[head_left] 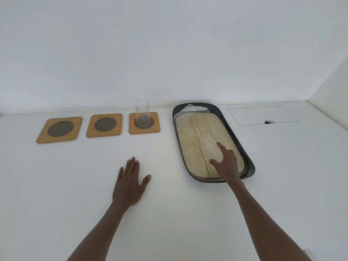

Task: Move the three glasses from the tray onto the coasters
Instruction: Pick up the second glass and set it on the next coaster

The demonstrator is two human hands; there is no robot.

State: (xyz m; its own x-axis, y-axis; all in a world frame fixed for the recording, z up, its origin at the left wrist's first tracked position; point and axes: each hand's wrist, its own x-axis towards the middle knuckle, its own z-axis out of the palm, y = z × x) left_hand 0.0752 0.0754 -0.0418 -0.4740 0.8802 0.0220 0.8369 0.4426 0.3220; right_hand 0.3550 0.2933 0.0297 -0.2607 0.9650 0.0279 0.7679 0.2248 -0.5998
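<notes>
Three square wooden coasters with dark mesh centres lie in a row: the left coaster [59,129], the middle coaster [104,125] and the right coaster [150,117]. A clear glass [142,112] stands upright on the right coaster. The dark-rimmed tray [233,129] with a wood-grain floor holds two clear glasses: one [185,114] at its far left corner, one [211,148] near its front. My right hand [227,164] is wrapped around the front glass, thumb on its left side. My left hand [130,182] rests flat on the table with fingers spread.
A white wall rises behind the table and another on the right. A rectangular hatch outline [262,115] with a small dark notch is set into the tabletop behind the tray's right side.
</notes>
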